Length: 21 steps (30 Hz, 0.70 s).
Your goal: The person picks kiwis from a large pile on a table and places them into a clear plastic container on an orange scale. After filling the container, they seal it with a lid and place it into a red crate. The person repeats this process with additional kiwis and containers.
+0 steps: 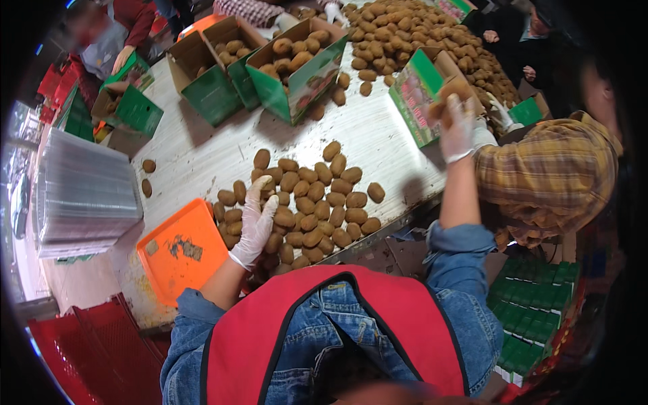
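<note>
My left hand [255,229], in a thin pale glove, reaches into a loose spread of kiwifruit [310,204] on the table. Its fingers and thumb curl around one kiwifruit [268,184]. My right hand [459,131], also gloved, is raised at the right with brown kiwifruit [455,90] in its fingers; motion blur hides how many. That hand is at the near side of an open green carton [413,101] with printed fruit pictures, partly covering it. An orange tray [181,253] lies left of my left forearm, bearing only dark scraps.
Filled green cartons [297,74] stand at the back, left of a large kiwifruit heap [418,34]. Stacked clear plastic trays [88,192] rise at the left, above a red crate [91,351]. Beside my right arm is a co-worker's plaid sleeve [550,172]. Other people stand around the table.
</note>
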Available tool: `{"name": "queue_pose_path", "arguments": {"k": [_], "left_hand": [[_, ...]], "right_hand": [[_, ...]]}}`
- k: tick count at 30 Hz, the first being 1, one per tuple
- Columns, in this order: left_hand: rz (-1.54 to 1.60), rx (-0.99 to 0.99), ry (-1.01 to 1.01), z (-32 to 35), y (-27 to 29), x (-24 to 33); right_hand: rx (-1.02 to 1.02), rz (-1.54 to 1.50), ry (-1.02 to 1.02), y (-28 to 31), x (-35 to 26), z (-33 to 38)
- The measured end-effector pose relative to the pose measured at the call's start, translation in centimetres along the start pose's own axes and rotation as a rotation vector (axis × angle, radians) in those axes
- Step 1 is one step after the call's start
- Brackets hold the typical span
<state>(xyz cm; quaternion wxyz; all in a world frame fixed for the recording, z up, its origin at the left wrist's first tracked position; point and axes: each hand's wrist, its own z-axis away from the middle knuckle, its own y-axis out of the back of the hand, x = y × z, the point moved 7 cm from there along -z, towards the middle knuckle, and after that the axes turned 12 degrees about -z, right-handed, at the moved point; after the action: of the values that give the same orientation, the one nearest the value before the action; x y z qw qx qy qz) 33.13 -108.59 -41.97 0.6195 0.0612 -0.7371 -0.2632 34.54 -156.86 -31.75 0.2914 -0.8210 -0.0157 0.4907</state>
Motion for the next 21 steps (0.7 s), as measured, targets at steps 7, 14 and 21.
{"name": "queue_pose_path", "arguments": {"k": [7, 14, 21], "left_hand": [[0.274, 0.012, 0.379, 10.4, 2.8, -3.3], [-0.815, -0.452, 0.253, 15.5, -2.4, -6.4], [-1.009, -0.400, 0.297, 10.3, -7.8, -7.2]], "right_hand": [[0.435, 1.150, -0.109, 10.2, -1.2, -9.9], [-0.930, 0.882, -0.232, -9.7, 14.0, 18.0], [-1.137, 1.220, -0.127, -16.7, 22.6, 27.8]]}}
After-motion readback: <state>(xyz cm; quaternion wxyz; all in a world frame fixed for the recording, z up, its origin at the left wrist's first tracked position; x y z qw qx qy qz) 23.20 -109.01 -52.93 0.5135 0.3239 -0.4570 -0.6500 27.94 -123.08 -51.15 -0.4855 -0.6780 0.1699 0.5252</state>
